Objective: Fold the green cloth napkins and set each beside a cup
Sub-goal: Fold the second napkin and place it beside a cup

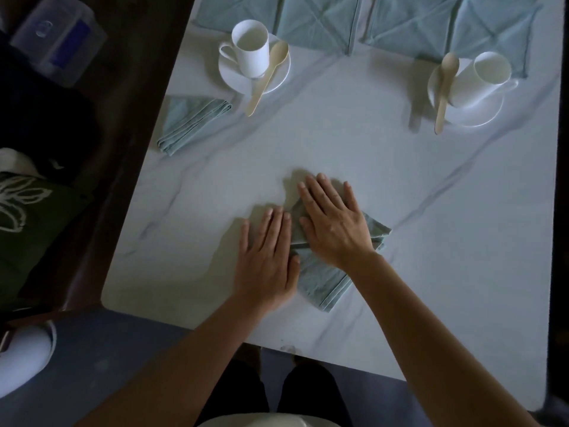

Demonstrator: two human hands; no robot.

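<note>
My left hand and right hand flat, fingers straight, pressing folded green napkin at table's near edge. Napkin's long axis diagonal. Right cup far ahead-right, nearer my right hand.

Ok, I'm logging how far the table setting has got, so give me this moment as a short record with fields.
table: white marbled top
left hand: flat, fingers straight, on the working napkin
right hand: flat on the same napkin
working napkin: green, partly folded, near the front edge
finished napkin: folded, beside the left cup
left cup: on a saucer with a wooden spoon
right cup: on a saucer with a spoon, no folded napkin beside it
spare napkins: spread flat along the far edge
</note>
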